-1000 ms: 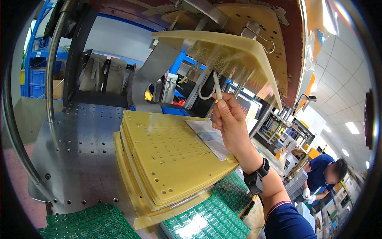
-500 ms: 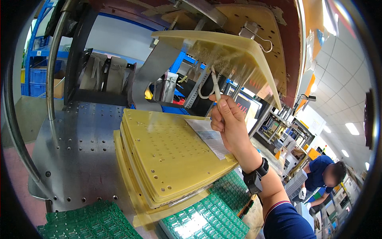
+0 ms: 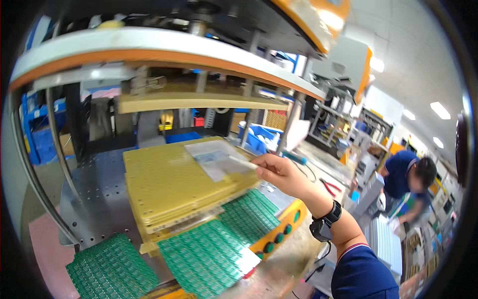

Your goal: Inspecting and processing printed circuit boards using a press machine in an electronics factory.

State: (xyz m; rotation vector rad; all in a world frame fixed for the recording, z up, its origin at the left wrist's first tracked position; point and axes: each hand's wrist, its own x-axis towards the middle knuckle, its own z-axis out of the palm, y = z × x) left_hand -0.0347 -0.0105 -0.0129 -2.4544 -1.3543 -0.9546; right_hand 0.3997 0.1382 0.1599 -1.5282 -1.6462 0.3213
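Observation:
My right hand (image 3: 279,172) pinches a thin white rod (image 3: 241,162) between thumb and fingers, its tip pointing left over a printed paper sheet (image 3: 206,152). Motion blur hides whether the rod touches the paper. The sheet lies on a stacked yellow fixture plate (image 3: 159,172) dotted with small holes. Above that, a second yellow plate (image 3: 199,103) hangs from the press, with a gap between the two. Green circuit board panels (image 3: 204,256) lie in front of the fixture, others (image 3: 251,212) along its right side. My left hand is out of view.
More green panels (image 3: 112,266) lie at the front left, by the drilled metal base. An orange strip (image 3: 254,246) with dark round buttons runs along the right front. Red-handled pliers (image 3: 328,187) rest on the right bench. A co-worker (image 3: 398,167) bends over stacks further right.
My right hand has come down from under the upper plate to the paper, still holding the white rod. The view has shifted, showing the press from a different angle.

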